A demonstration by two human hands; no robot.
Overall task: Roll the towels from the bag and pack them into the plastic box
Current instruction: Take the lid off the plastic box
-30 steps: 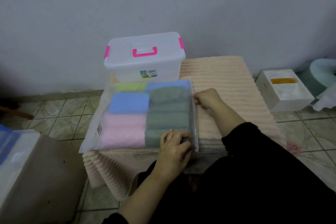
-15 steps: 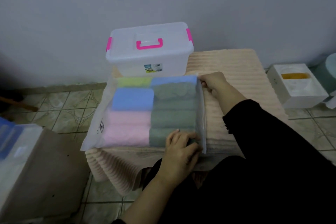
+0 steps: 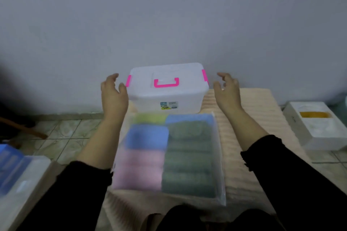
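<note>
A clear plastic box (image 3: 169, 97) with a shut lid, pink handle and pink side clips stands against the wall at the far end of a peach ribbed mat (image 3: 253, 124). In front of it lies a clear bag (image 3: 217, 155) filled with folded towels (image 3: 187, 159) in pink, blue, yellow-green and dark green. My left hand (image 3: 113, 92) is raised beside the box's left clip, fingers apart, thumb close to the clip. My right hand (image 3: 228, 90) hovers just off the box's right end, fingers spread and holding nothing.
A white foam box (image 3: 317, 129) with a yellow item inside sits on the tiled floor at the right. At the lower left stands a cardboard carton (image 3: 33, 193) with a plastic container holding something blue. A wall rises right behind the plastic box.
Both hands have let go of the towel bag and moved forward and up to either side of the plastic box. The bag lies still on the mat.
</note>
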